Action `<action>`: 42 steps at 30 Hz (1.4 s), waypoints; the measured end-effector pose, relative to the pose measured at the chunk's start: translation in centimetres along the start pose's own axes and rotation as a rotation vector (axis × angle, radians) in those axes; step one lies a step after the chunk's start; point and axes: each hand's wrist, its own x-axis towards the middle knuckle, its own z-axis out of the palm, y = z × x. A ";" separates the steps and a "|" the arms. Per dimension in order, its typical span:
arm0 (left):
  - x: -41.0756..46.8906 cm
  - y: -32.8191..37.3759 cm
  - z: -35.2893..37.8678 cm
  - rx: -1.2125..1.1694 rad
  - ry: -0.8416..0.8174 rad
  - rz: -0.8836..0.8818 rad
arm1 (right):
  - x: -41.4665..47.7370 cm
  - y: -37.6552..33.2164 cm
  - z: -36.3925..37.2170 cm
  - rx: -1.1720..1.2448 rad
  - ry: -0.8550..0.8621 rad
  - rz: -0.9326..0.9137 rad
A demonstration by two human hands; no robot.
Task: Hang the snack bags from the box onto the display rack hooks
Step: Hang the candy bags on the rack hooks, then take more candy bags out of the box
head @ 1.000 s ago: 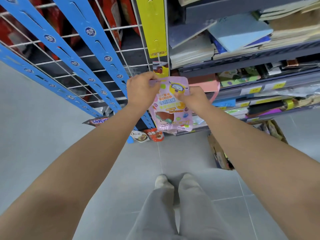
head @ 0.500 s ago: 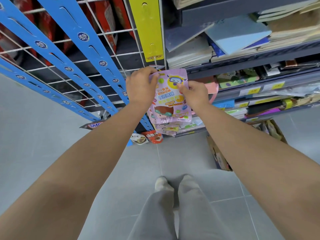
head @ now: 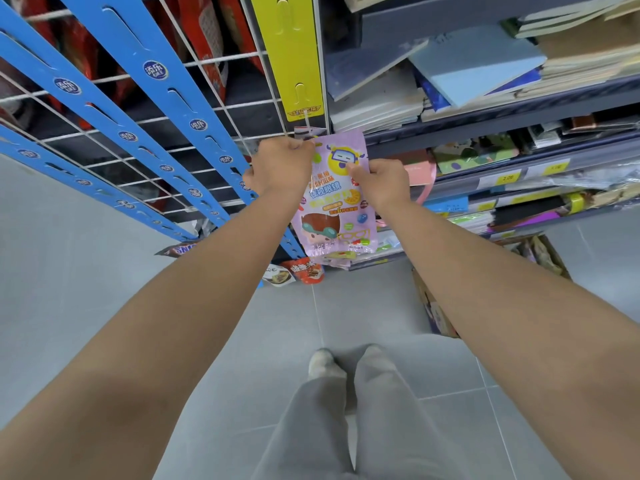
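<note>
A pink snack bag with cartoon faces is held up against the wire display rack, just below the yellow hanging strip. My left hand pinches the bag's top left corner. My right hand pinches its right edge a little lower. The bag's top edge sits right under the strip's lower end, where a small clear hook shows. More pink bags hang behind and below it. The cardboard box with more snack bags stands on the floor at the right.
Blue hanging strips slant across the wire rack on the left, with red bags behind. Dark shelves with notebooks and stationery fill the right. Chocolate packs hang at the strips' lower ends. My legs and feet stand on grey floor tiles.
Both hands have lifted the pink bag up toward the lower end of the yellow strip. The grip on the bag is the same.
</note>
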 end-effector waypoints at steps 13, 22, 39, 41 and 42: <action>0.1 -2.4 -0.6 0.222 0.024 0.263 | -0.4 0.2 0.5 -0.140 -0.223 0.172; -1.4 -3.4 0.6 -0.024 0.079 0.380 | -2.1 2.5 -0.4 -0.004 -0.266 0.175; -14.9 4.6 23.2 0.460 -0.694 0.513 | -4.3 23.5 -18.9 0.135 0.015 0.545; -16.8 6.5 26.8 0.505 -0.757 0.494 | -3.9 27.2 -23.0 0.147 0.053 0.598; -17.7 7.5 28.8 0.518 -0.779 0.477 | -3.5 29.2 -24.9 0.158 0.056 0.613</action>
